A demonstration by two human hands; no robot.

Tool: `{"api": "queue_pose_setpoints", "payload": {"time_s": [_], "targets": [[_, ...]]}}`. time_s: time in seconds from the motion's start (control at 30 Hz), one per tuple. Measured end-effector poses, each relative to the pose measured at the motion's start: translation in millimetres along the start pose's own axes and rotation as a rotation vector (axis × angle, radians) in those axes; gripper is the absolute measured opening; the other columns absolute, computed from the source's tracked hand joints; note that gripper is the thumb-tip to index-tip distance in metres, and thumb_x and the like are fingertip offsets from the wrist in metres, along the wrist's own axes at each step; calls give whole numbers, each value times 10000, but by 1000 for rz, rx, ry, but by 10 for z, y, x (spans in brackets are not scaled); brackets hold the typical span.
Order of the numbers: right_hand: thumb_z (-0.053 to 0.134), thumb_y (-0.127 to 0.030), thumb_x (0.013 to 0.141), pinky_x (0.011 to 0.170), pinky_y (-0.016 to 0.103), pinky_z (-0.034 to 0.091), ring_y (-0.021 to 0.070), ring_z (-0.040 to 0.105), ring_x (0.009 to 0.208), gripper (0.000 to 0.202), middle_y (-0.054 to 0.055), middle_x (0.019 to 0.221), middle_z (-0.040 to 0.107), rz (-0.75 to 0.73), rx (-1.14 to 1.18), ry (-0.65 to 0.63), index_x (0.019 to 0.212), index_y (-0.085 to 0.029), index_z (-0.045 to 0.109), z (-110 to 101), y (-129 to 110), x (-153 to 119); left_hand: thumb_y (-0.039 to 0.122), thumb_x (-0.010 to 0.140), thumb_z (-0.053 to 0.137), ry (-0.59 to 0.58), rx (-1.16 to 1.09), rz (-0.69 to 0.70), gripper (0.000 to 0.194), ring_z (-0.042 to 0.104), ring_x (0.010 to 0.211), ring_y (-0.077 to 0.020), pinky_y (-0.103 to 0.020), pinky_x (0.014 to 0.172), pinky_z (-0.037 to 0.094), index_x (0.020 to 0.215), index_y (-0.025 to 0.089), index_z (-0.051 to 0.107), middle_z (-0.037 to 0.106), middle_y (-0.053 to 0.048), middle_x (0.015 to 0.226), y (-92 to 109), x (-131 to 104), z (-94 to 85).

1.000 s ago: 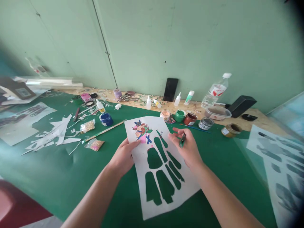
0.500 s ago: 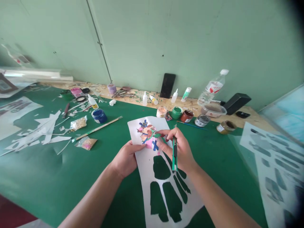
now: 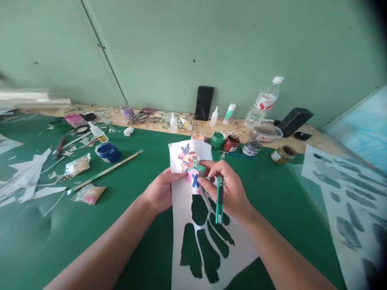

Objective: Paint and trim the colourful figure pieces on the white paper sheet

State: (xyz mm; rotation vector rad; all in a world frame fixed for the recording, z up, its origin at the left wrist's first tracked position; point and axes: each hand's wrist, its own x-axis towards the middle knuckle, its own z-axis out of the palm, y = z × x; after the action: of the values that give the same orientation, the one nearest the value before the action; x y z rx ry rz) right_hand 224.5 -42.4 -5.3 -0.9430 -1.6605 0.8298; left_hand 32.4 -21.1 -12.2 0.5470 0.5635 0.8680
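Note:
A white paper stencil point(image 3: 181, 205) with large cut-out shapes hangs between my hands, green tabletop showing through the holes. Near its top is a patch of colourful painted pieces point(image 3: 190, 163) in pink, blue, orange and green. My left hand point(image 3: 161, 189) grips the stencil's left edge, thumb on the front. In my right hand point(image 3: 231, 187) a green utility knife point(image 3: 219, 201) is tucked upright among the fingers. The thumb and fingertips of that hand reach to the right side of the coloured patch; whether they also pinch the paper there is hard to see.
Paint jars, among them a blue one point(image 3: 108, 152) and a green one point(image 3: 217, 139), stand beyond the stencil. A paintbrush point(image 3: 105, 172), bead bags point(image 3: 90, 194) and paper scraps point(image 3: 33, 173) lie left. A phone point(image 3: 204, 103) and a bottle point(image 3: 263, 102) stand by the wall.
The view has turned a little to the right, so the background shifts left. The stencil's lower part has swung slightly left. Both hands keep their holds.

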Motion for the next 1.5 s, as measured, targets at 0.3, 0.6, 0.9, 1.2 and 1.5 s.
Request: {"api": "queue_pose_setpoints", "payload": {"time_s": [0.3, 0.6, 0.9, 1.2, 1.5], "targets": [[651, -239, 905, 672, 271, 520, 138, 662, 719, 159, 40, 1003, 721, -66, -214, 56, 901, -241, 492, -118, 144, 69, 111, 789, 717, -33, 47, -28, 259, 754, 776, -247, -387, 774, 631, 1046, 94, 689, 767, -127, 942, 31, 329, -84], [652, -218, 909, 693, 263, 522, 158, 709, 774, 159, 28, 926, 739, -29, -334, 43, 833, -234, 514, -153, 263, 115, 168, 807, 763, 47, 219, -6, 363, 760, 773, -277, -406, 707, 644, 1144, 128, 634, 759, -145, 1001, 188, 242, -109], [664, -200, 899, 722, 277, 547, 176, 739, 849, 196, 30, 944, 737, -49, -320, 6, 809, -235, 494, -157, 280, 107, 155, 779, 772, 105, 227, 6, 409, 758, 796, -281, -421, 725, 636, 1142, 137, 587, 746, -145, 1029, 190, 250, -139], [478, -422, 1026, 711, 314, 541, 158, 663, 687, 328, 22, 795, 733, 147, -157, 182, 1280, -223, 537, -217, 278, 137, 186, 693, 811, 464, 529, 104, 702, 752, 776, -300, -442, 625, 637, 1293, 205, 449, 733, -127, 1082, 170, 256, -117], [611, -437, 941, 546, 254, 481, 121, 590, 585, 245, -16, 661, 630, 376, 83, 51, 953, -197, 662, -172, 314, 166, 306, 805, 660, 704, 1357, 178, 806, 719, 818, -284, -346, 606, 555, 1500, 301, 252, 712, -90, 1090, 161, 231, -182]]}}
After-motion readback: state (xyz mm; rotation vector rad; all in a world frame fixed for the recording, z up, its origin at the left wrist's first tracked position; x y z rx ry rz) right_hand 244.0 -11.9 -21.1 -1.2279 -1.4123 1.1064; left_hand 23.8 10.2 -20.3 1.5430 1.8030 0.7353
